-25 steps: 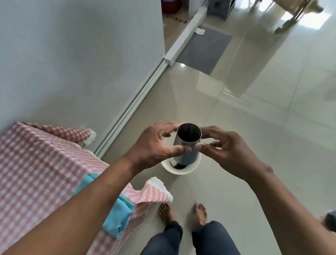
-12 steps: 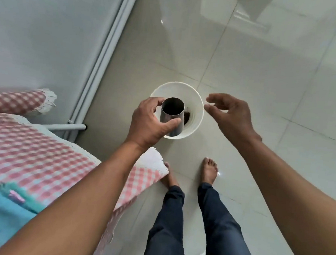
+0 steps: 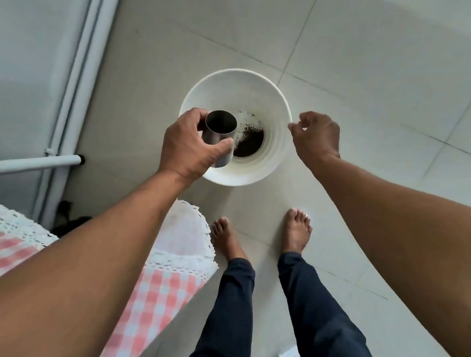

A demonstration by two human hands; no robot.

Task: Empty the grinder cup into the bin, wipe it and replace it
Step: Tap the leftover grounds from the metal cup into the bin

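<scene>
Lower now, your left hand [image 3: 191, 146] grips the grinder cup [image 3: 219, 137] upright over the bin [image 3: 275, 164]; right hand [image 3: 315, 136] loosely curled, empty. Tip it next.

Grinder cup [image 3: 218, 137]: brushed metal, dull sheen. Bin [image 3: 275, 159]: smooth white plastic. Floor [image 3: 377, 76]: glossy tile. Tablecloth [image 3: 158, 290]: checked cloth, lace edge

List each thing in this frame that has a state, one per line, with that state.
grinder cup: held upright over the bin, mouth up, not tipped; contents too dark to tell.
bin: open on the floor, dark grounds at its bottom.
left hand: closed around the cup.
right hand: loosely curled by the bin's rim, holding nothing that shows.
tablecloth: draped over the table's corner.
</scene>
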